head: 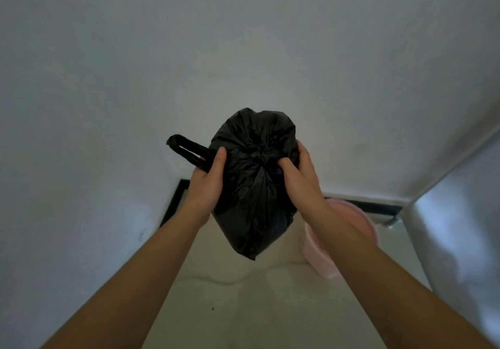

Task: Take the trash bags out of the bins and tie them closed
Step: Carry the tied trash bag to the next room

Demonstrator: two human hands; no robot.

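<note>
At frame centre, the black trash bag (253, 183) hangs in the air, clear of the pink bin (343, 237) at lower right. It looks light, soft, slippery. The left hand (207, 183) has its grip closed on a handle loop (186, 151); the right hand (300, 178) pinches the gathered neck. Walls crowd close; open floor (243, 308) lies below.

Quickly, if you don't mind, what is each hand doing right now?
Left hand: closed on the black trash bag, gripping its handle loop.
Right hand: closed on the same bag, fingers pinching near its gathered top.
</note>
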